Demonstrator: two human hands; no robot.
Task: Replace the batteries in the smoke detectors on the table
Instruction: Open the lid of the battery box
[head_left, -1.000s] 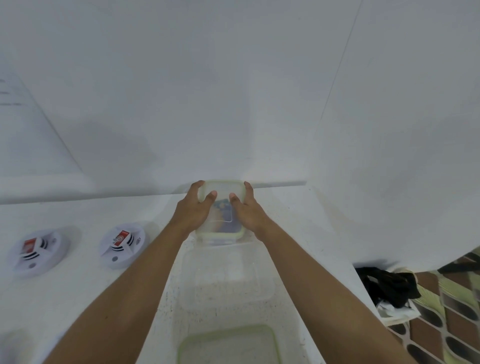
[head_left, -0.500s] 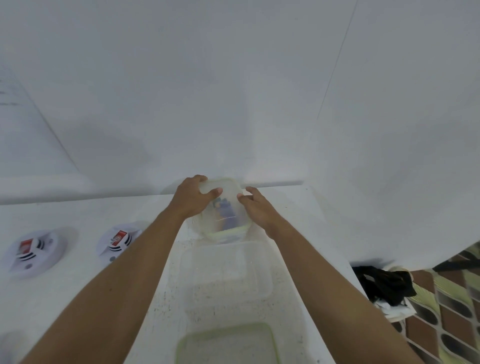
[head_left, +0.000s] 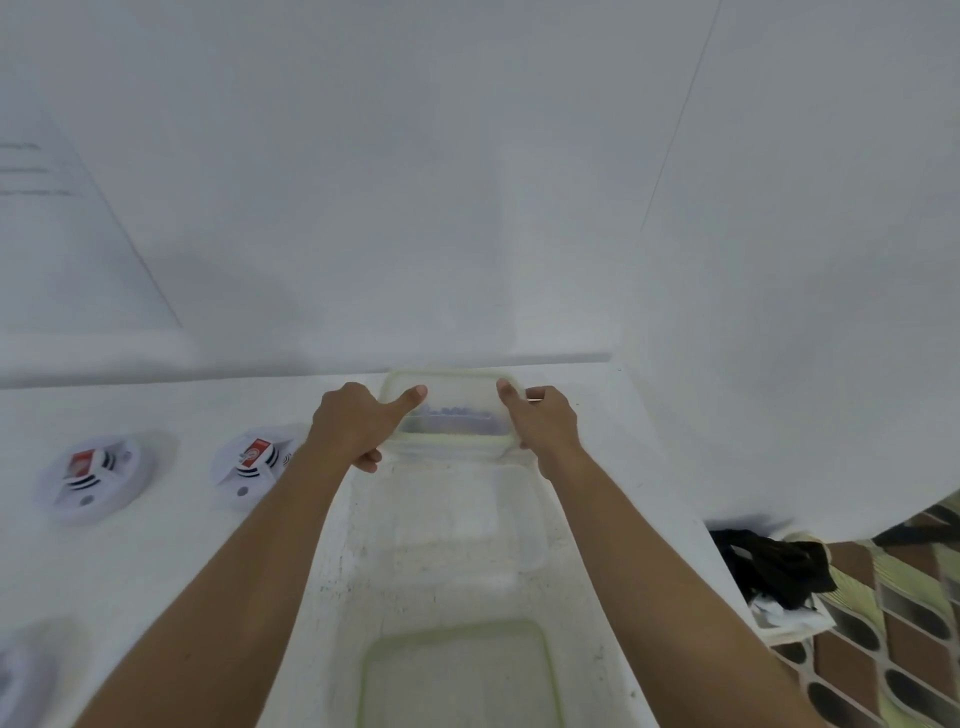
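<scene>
A clear lidded plastic container with a green-tinted rim stands near the back wall, blurred bluish items inside it. My left hand grips its left side, thumb laid on the lid. My right hand grips its right side, thumb on the lid. Two white round smoke detectors lie face down to the left, each showing a red battery: one close to my left forearm, the other farther left.
An open clear container lies on the white table just in front of the held one. A green-rimmed lid lies at the near edge. A third white round object shows at bottom left. Black cloth sits off the table's right edge.
The lidded container was tilted half a second ago and now sits level. Both hands have shifted outward to its sides.
</scene>
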